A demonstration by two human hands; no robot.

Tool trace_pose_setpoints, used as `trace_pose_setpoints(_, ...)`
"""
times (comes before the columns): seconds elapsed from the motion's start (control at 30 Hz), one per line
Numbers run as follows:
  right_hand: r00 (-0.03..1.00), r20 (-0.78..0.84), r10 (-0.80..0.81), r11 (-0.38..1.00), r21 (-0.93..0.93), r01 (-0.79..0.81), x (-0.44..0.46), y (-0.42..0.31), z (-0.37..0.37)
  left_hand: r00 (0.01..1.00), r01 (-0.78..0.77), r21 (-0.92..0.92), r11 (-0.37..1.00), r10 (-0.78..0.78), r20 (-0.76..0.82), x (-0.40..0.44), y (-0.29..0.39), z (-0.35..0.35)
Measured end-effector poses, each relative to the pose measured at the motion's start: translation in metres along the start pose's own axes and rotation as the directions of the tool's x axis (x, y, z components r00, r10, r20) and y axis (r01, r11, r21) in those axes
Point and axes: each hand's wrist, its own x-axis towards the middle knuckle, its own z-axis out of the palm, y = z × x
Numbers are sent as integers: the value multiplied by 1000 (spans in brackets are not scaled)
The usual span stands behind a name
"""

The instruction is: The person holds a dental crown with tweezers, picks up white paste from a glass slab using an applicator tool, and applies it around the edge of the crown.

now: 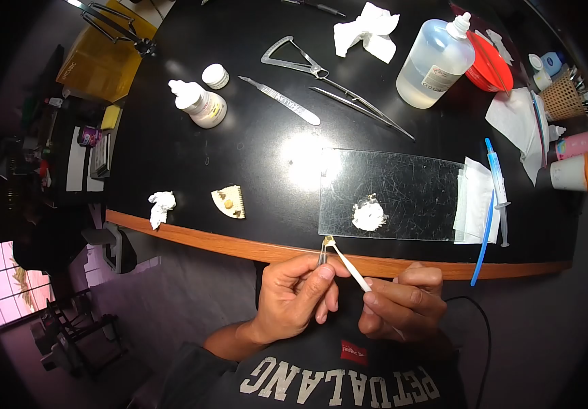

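Near the front table edge, my left hand (299, 292) pinches metal tweezers (322, 253), whose tips meet a tiny yellowish piece (329, 240). In my right hand (404, 305) is a thin white stick (352, 267), slanting up and left so its end touches that piece. Just beyond lies a scratched glass plate (403, 178) with a white powdery or pasty mound (369, 214) on it. To the left of the plate, a cream toothed model piece (229, 202) rests on the black table, and a crumpled white wad (162, 206) sits farther left.
Behind are a white dropper bottle (200, 105), small jar (215, 76), scalpel (282, 100), metal caliper (292, 66), second tweezers (364, 112), crumpled tissue (368, 32) and large bottle (434, 65). At right lie a blue syringe (497, 180) and white paper (479, 201).
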Motion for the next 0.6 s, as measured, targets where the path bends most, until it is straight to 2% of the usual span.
trace_pose_setpoints(0.17, 1000, 9, -27, 1000, 12, 27, -1, 1, -1, 1000, 14, -10, 1000, -14, 0, 1, 0, 1)
trace_pose_setpoints(0.23, 999, -47, -19, 996, 85, 22, -7, 5, -4, 999, 50, -51, 997, -50, 7, 0, 3, -1)
trace_pose_setpoints(0.33, 987, -157, 25, 984, 178, 4, -13, 8, -4, 998, -6, -31, 1000, 8, 69, -1, 12, -3)
trace_pose_setpoints(0.37, 979, -198, 47, 979, 205, -5, -13, 9, -4, 983, -164, 34, 986, 161, 90, 4, 12, -4)
trace_pose_setpoints(0.43, 975, -211, 74, 976, 218, -27, -12, 9, -7, 883, -465, 148, 873, 443, 158, 17, 11, -8)
trace_pose_setpoints(0.47, 972, -218, 87, 975, 217, -39, -14, 10, -8, 851, -526, 383, 759, 473, 229, 22, 20, -15)
trace_pose_setpoints(0.57, 975, -192, 111, 976, 208, -70, -14, 8, -11, 913, -383, 40, 923, 371, 173, 23, 17, -21)
trace_pose_setpoints(0.6, 976, -184, 117, 976, 205, -79, -14, 8, -11, 919, -384, 129, 914, 366, 146, 22, 20, -19)
